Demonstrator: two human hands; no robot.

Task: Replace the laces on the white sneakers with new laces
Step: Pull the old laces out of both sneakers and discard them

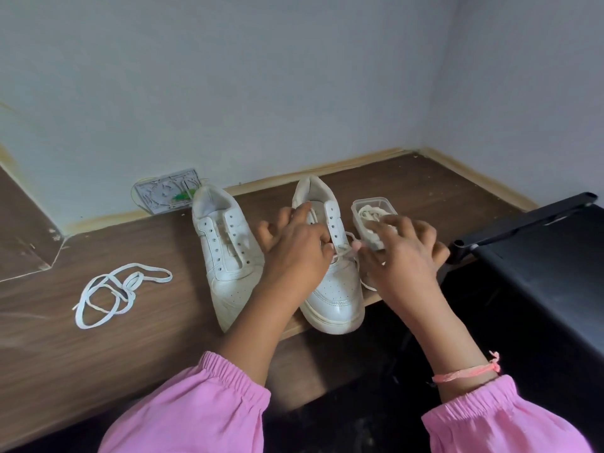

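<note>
Two white sneakers stand on the brown table, toes toward me. The left sneaker (225, 253) has bare eyelets and no lace. Over the right sneaker (336, 289) both my hands work at its lower eyelets. My left hand (294, 246) pinches a white lace (348, 251) at the shoe's middle, its other fingers spread. My right hand (402, 253) pinches the same lace from the right side. A loose white lace (114, 292) lies coiled on the table to the left.
A small clear plastic box (376, 207) with a cream lace inside sits just right of the right sneaker, partly behind my right hand. A grey patterned plate (163, 194) leans at the wall. A black chair (539, 243) stands at the right, past the table edge (327, 328).
</note>
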